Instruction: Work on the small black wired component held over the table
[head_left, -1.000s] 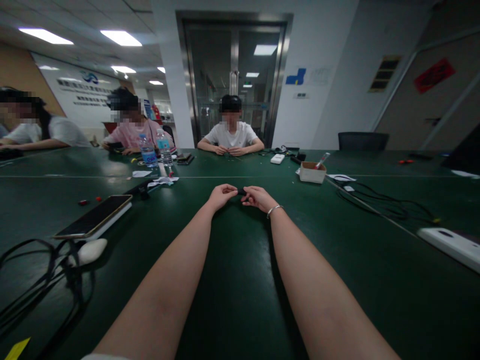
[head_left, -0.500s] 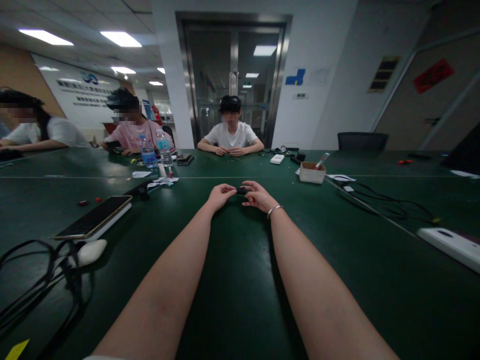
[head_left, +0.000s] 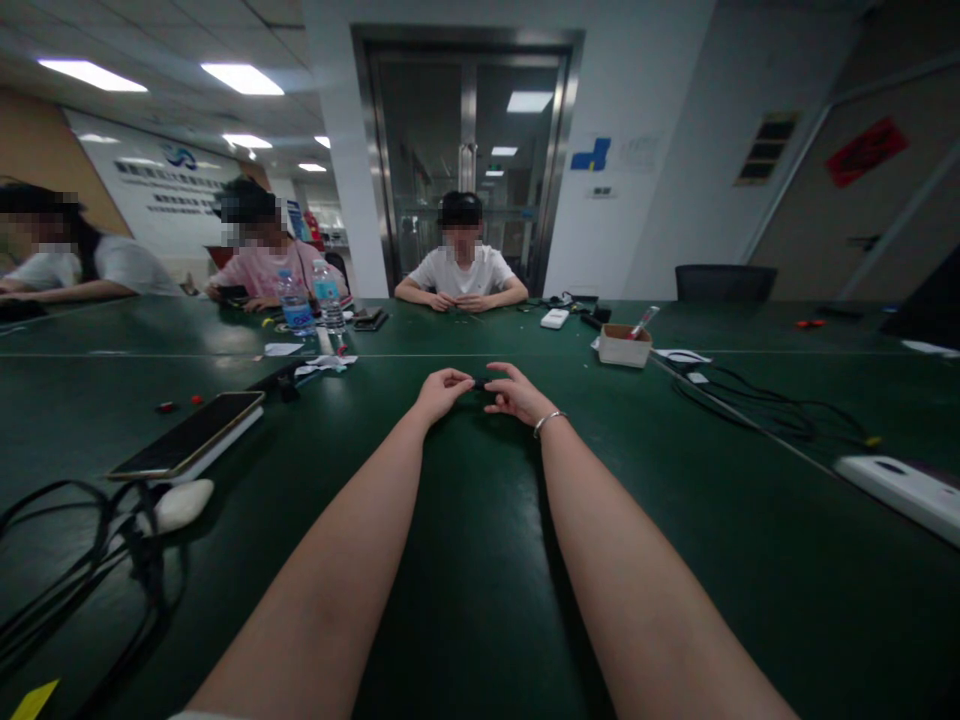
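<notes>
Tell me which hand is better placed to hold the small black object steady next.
Probably the left hand: it pinches the small black object at one end, while the right hand has its fingers spread.

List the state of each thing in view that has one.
Left hand: pinching small black piece
Right hand: fingers parted at that piece, contact unclear
Phone: face up, screen dark
Water bottles: upright
Small box: open-topped, object sticking out
Glass doors: closed
Ceiling lights: on
</notes>
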